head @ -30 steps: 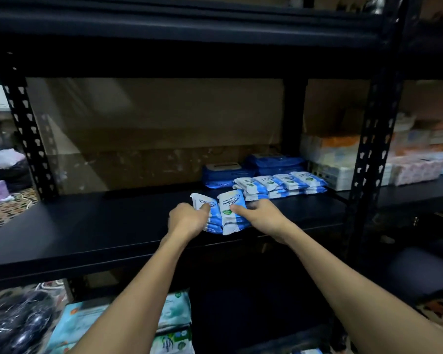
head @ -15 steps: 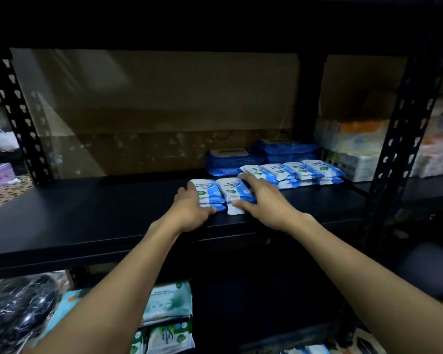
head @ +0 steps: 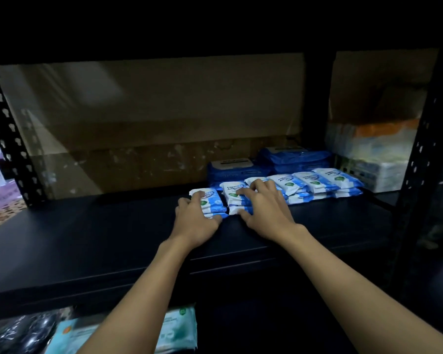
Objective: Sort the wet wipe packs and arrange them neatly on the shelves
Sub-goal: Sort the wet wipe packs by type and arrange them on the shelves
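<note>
While both arms are reaching over the black shelf (head: 87, 251), the person is handling two small stacks of blue-and-white wipe packs lying side by side, touching, near the shelf's middle. Left hand (head: 196, 217) is curling its fingers over the top of the left stack (head: 207, 201), thumb tucked at the stack's near edge, so it is gripping the packs. Right hand (head: 262, 208) is lying over the right stack (head: 234, 198), fingers spread and bent across the top, thumb at the near lower corner; it is looking like a clasp around the stack, though how firm I cannot tell.

Just right of the hands, a row of the same packs (head: 315, 183) is sitting overlapped, stacked two or so high, running toward the right upright (head: 420, 149). Behind that row, dark blue packs (head: 266, 166) are lying flat against the back, two piles, the right one higher. A cardboard sheet (head: 151, 118) is standing along the rear of the shelf. Beyond the right upright, pale tissue bundles (head: 376, 154) are sitting on the next bay, blurred. On the level below, green-and-white packs (head: 179, 325) are showing between the arms, with a black plastic bag (head: 18, 333) at far left.
</note>
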